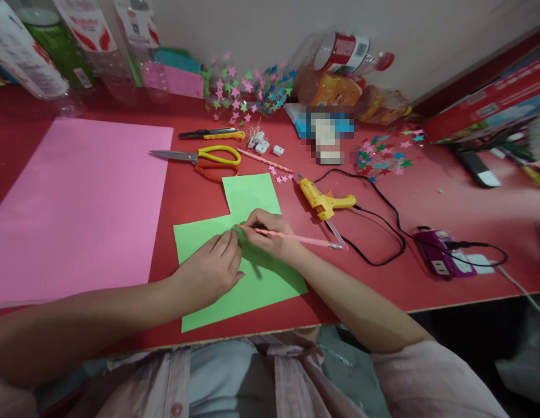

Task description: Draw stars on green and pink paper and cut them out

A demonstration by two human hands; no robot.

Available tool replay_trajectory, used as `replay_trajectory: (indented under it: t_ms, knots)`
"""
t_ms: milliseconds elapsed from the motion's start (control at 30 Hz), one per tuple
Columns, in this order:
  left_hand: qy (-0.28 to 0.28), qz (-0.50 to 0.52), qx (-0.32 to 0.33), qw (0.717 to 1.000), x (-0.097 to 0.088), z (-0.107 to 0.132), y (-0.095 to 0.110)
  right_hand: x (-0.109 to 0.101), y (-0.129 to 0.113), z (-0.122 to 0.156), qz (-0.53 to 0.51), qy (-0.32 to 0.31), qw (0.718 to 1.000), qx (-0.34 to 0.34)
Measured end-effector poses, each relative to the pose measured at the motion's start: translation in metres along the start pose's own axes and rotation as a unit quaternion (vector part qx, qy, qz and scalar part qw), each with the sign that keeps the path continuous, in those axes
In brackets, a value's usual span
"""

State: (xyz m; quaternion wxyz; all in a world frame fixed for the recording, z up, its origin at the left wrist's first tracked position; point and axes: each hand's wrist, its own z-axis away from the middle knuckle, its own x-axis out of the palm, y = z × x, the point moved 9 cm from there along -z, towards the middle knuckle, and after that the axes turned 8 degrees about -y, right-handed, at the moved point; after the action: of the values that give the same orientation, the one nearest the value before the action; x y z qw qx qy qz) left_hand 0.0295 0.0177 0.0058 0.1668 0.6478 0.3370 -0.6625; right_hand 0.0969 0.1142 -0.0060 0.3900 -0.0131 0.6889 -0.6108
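Observation:
A green paper sheet [252, 278] with a notch cut from one corner lies on the red table [383, 278] near its front edge. My left hand [211, 270] rests on the sheet with its fingers pressed down beside something small and green that I cannot make out. My right hand [267, 231] is closed round a pink pencil [305, 238], whose tip points left and touches the paper next to my left fingertips. The pencil's far end reaches toward the yellow glue gun [324, 201].
A large pink sheet [78, 203] covers the table's left. Yellow-handled scissors [209, 157], a utility knife [213, 134] and another pink pencil [263, 159] lie behind the green paper. Paper stars [252, 93] are scattered at the back. A black cord [383, 232] runs to a purple device [444, 260].

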Motion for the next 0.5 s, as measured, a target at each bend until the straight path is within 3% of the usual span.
replay_trajectory:
  t_ms: [500]
  knots:
    - [0.004,0.006,0.002,1.000,-0.0023,-0.0004,-0.0005,-0.0042,0.0041,0.0014,0.009,0.040,0.999,0.017]
